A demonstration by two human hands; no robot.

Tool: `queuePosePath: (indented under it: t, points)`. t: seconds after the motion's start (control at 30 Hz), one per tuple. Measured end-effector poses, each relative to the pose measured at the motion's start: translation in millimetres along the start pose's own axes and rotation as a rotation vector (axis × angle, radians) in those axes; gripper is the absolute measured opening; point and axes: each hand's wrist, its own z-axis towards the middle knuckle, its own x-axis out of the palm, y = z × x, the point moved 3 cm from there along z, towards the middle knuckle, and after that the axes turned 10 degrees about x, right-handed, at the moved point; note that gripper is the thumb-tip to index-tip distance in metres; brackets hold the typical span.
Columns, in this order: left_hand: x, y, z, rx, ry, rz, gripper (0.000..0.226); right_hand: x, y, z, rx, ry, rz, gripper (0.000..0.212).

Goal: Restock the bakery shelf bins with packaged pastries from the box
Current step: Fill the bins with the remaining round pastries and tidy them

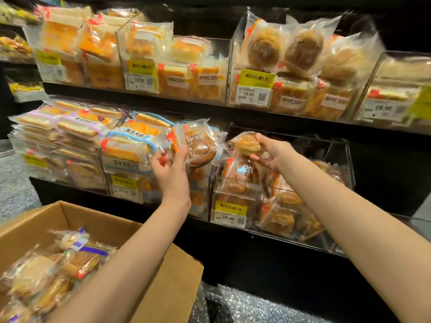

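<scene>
Both hands grip wrapped pastries: left hand (171, 170) a round one, right hand (271, 152) over the clear bin (235, 190).

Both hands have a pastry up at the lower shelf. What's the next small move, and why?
Probably lower the right hand so its wrapped pastry drops into the clear bin directly beneath, which holds similar brown pastries. The left hand grips a round pastry left of that bin.
</scene>
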Motion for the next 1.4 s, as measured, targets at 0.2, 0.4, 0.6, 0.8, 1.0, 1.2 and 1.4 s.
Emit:
queuePosePath:
  t: [0.2,0.4,0.6,0.8,1.0,1.2,1.4]
  points:
    - [-12.6,-0.5,5.6,-0.012,-0.052,-0.011,0.057,15.1,3.4,-13.6,-0.298,-0.288,-0.831,0.041]
    - [-18.3,-4.1,10.0,-0.015,-0.056,-0.026,0.056,34.7,-6.7,-21.4,-1.014,-0.602,-1.61,0.038]
    - [-16.4,-4.6,4.5,-0.005,0.012,-0.029,0.055,42.7,0.7,-0.3,-1.074,-0.531,-1.754,0.031]
    - [-12.1,-3.7,1.8,0.005,0.084,-0.027,0.046,41.3,11.6,3.0,-0.949,-0.387,-1.647,0.032]
    - [-1.1,-0.6,-2.7,-0.002,0.142,0.007,0.048,20.3,-2.9,-96.2,-1.462,-0.108,-1.061,0.041]
    - [23.2,18.1,-25.1,-0.093,0.226,0.011,0.055,7.6,-49.2,-97.4,-1.619,-0.089,-1.558,0.096]
    - [48.5,27.8,-37.9,-0.117,0.388,0.001,0.011,-32.9,-29.4,-89.4,-1.491,-0.091,-1.314,0.085]
